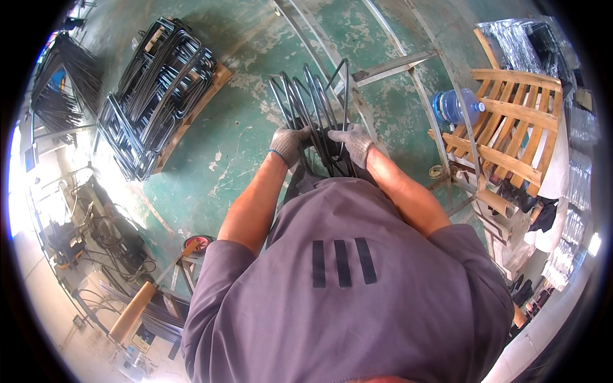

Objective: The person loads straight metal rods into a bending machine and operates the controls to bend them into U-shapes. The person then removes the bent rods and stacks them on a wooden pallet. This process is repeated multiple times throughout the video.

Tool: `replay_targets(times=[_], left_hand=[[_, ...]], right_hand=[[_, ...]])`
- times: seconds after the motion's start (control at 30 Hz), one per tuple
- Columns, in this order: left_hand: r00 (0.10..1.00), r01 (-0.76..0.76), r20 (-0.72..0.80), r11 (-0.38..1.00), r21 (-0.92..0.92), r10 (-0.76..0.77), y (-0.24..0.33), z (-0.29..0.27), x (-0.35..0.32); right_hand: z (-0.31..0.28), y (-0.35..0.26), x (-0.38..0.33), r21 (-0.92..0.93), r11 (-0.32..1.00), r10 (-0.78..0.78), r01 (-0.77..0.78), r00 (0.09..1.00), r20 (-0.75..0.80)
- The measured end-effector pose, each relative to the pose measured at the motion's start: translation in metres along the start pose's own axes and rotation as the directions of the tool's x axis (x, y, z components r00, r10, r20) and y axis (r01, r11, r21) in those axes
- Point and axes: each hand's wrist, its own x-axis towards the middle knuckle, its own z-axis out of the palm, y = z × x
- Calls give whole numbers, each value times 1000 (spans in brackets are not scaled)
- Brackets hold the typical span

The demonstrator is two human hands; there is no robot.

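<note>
Both of my hands wear grey knit gloves and grip a bundle of bent dark metal tube frames (311,96) held in front of my chest. My left hand (288,143) closes around the tubes on the bundle's left side. My right hand (353,142) closes around the tubes on its right side. The looped ends of the frames point away from me over the worn green floor (246,137). The lower ends of the frames are hidden behind my grey shirt.
A large stack of similar metal frames (156,89) lies on a wooden pallet at the left. Wooden slatted frames (511,127) and a blue water bottle (456,105) stand at the right. Long steel bars (389,67) cross the floor ahead. Machines and cables crowd the lower left.
</note>
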Motion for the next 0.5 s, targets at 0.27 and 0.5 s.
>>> replay_targets(times=[0.27, 0.5], left_hand=[[1000, -9, -8, 999, -41, 9, 5, 10, -10], [1000, -15, -9, 1000, -17, 15, 1, 6, -6]], right_hand=[[11, -29, -28, 92, 995, 23, -24, 1000, 8], [9, -16, -19, 48, 999, -2, 3, 1000, -12]])
